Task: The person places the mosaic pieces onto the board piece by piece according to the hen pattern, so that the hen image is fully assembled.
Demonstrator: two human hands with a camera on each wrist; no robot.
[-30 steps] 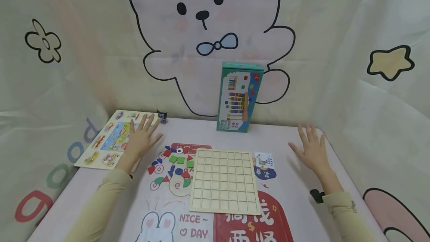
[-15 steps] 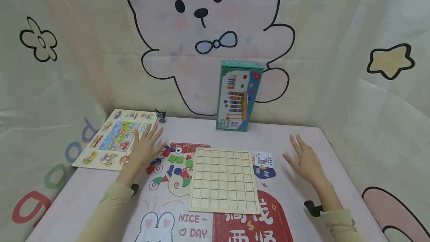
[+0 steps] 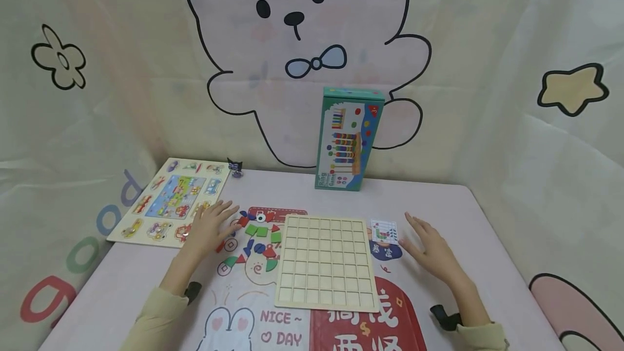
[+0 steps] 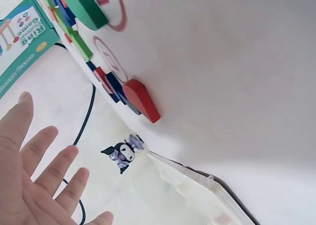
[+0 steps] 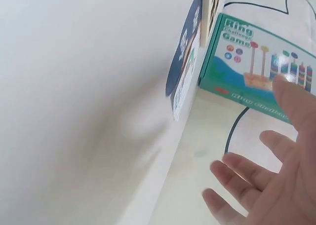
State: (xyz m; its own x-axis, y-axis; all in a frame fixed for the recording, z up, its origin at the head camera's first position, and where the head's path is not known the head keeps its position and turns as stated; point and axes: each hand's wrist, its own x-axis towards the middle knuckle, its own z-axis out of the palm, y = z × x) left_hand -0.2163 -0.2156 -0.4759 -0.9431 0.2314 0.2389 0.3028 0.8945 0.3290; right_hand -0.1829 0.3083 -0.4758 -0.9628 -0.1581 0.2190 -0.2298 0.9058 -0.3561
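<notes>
My left hand (image 3: 208, 231) hovers with spread fingers between the picture puzzle board (image 3: 138, 226) and a scatter of small coloured blocks (image 3: 261, 232). It holds nothing; in the left wrist view a red block (image 4: 141, 100) lies beyond the fingers. A pale wooden grid board (image 3: 326, 263) with square cells lies flat in the middle of the table. To its right is a small printed card (image 3: 384, 232) showing a coloured pattern. Close to that card, my right hand (image 3: 431, 251) is held above the table, fingers extended and nothing in them.
A green Ring Challenge Game box (image 3: 347, 140) stands upright at the back of the white table (image 3: 429, 205). A small dark figurine (image 3: 235, 168) is at the back edge beside the puzzle board. A printed curtain (image 3: 487, 140) hangs behind.
Both hands have come nearer to me and inward: the left off the puzzle board toward the blocks, the right toward the card. The objects on the table stay put.
</notes>
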